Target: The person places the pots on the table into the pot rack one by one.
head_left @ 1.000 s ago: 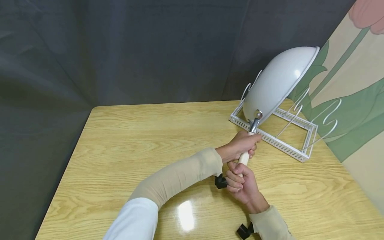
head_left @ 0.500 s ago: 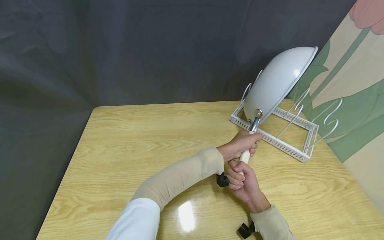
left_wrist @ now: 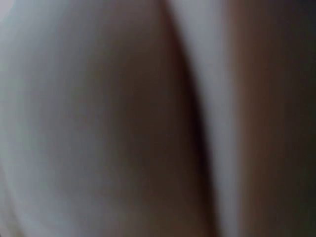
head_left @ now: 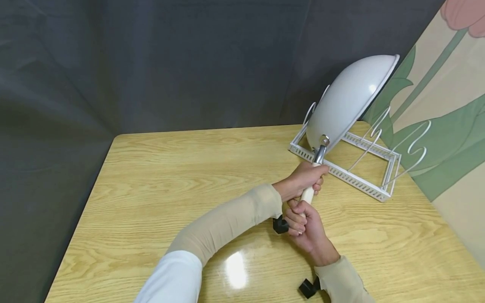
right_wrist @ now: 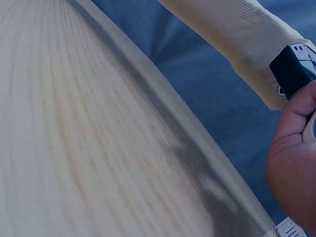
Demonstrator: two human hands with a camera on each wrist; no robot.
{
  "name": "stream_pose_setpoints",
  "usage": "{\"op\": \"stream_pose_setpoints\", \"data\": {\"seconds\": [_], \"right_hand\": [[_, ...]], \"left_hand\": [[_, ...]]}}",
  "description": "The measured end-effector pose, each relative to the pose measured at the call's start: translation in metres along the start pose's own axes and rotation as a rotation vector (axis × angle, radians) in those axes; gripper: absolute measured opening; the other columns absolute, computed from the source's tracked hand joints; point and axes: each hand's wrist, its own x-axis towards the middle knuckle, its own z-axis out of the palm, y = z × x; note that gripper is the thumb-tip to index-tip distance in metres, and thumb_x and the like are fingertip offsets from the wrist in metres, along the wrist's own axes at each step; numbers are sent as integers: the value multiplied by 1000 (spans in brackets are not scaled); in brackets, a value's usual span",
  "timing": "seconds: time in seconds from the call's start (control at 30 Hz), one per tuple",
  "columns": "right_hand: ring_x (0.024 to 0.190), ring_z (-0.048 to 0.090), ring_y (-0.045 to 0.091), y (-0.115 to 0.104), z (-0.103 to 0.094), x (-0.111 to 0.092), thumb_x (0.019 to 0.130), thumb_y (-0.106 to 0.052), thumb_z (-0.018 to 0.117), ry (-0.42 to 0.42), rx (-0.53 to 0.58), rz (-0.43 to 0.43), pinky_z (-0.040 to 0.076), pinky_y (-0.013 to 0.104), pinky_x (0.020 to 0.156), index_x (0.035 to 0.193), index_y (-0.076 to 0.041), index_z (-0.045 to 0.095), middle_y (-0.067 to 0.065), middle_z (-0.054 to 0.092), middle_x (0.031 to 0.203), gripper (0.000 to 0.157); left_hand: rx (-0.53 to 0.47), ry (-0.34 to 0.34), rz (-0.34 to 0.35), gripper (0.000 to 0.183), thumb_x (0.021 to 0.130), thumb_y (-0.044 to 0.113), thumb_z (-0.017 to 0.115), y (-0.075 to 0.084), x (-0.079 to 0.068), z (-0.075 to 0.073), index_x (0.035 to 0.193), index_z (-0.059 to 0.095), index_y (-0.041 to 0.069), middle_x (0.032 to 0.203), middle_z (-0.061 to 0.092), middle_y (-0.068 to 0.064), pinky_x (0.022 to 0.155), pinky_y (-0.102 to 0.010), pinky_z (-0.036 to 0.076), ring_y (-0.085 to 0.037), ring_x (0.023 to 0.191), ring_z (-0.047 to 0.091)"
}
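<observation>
A white wok (head_left: 350, 94) stands tilted on its edge in a white dish rack (head_left: 356, 182), its rounded underside facing up and left. From its lower rim a cream handle (head_left: 307, 195) with a metal neck runs down toward the person. My left hand (head_left: 303, 179) grips this handle close to the neck. Lower down, my right hand (head_left: 307, 225) has its fingers curled round the handle's end; part of that hand (right_wrist: 294, 163) also shows at the right of the right wrist view. Only blurred close-up surfaces fill the left wrist view.
The rack sits at the back right of the wood-grain table (head_left: 170, 176), with upright curved wire dividers (head_left: 417, 143) at its right end. A dark curtain (head_left: 212, 63) hangs behind, and a flower-painted wall (head_left: 447, 126) borders the right. Black wrist cameras (head_left: 307, 288) jut from the cuffs.
</observation>
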Motion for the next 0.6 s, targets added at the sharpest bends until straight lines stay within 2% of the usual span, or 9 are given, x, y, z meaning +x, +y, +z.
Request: {"op": "stream_pose_setpoints", "data": {"seconds": [0.43, 0.6], "right_hand": [[47, 15, 6, 2, -2, 3, 94, -2, 33, 52, -16, -9, 15, 16, 43, 76, -14, 22, -6, 18, 58, 24], [47, 14, 7, 1, -3, 4, 94, -2, 34, 76, -28, -16, 14, 16, 43, 75, -15, 22, -7, 18, 57, 26]], "left_hand": [[27, 12, 6, 27, 94, 7, 62, -6, 4, -5, 71, 49, 15, 52, 43, 2, 39, -20, 36, -6, 41, 38], [46, -27, 30, 25, 96, 6, 61, -7, 6, -9, 74, 51, 13, 53, 46, 2, 40, -20, 39, -7, 43, 40]]}}
